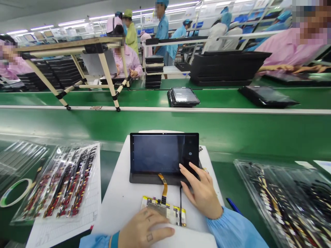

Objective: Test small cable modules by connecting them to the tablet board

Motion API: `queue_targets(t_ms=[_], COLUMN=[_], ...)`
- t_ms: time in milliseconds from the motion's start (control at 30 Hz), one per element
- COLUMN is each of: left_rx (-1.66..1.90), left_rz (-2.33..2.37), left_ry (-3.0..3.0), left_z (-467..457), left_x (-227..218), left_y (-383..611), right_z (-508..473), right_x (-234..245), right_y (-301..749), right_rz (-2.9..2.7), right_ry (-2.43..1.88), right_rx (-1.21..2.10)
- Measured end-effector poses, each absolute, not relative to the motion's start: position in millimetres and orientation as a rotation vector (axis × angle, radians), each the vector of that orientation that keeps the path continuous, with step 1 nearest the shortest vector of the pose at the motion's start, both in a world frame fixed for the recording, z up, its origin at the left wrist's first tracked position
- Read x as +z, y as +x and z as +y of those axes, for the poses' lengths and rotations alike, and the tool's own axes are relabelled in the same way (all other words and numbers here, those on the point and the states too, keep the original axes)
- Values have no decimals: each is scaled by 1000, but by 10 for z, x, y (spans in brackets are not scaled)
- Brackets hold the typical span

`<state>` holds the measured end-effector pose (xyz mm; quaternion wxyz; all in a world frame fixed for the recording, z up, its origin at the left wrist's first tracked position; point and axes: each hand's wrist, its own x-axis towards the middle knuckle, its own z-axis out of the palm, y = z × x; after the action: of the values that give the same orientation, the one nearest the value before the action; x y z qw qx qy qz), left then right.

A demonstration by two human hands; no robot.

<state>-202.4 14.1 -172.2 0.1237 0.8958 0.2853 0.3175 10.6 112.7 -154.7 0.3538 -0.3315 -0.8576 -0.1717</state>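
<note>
A tablet screen [157, 153] leans upright in a dark stand on a white work board [116, 193]. It is lit, with a camera-like view and a round button at its right. An orange flat cable [164, 184] and a thin black cable run from it to a circuit board [157, 208]. My right hand [201, 189] has its fingers spread over the screen's lower right corner, fingertips at the glass. My left hand [144, 227] lies with fingers extended over the circuit board's near edge and a white block [191, 237], partly hiding both; nothing shows in its grasp.
Left are a clear tray of red-and-black flex parts [74, 182], paper sheets and a tape roll [15, 193]. A blue pen [234, 206] and a tray of cables [281, 199] lie right. Beyond runs a green conveyor [144, 119] with stacked screens [183, 96]; several people work behind.
</note>
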Motion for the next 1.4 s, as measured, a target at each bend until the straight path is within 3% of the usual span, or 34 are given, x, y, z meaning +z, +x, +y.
queue_targets(t_ms=[1400], left_rx=[902], left_rz=[891], left_ry=[2513], left_z=[71], left_x=[-1721], left_y=[-2008], right_z=[1088], right_x=[-1667], right_y=[102], right_rz=[-2509], right_ry=[-716], right_rx=[-338])
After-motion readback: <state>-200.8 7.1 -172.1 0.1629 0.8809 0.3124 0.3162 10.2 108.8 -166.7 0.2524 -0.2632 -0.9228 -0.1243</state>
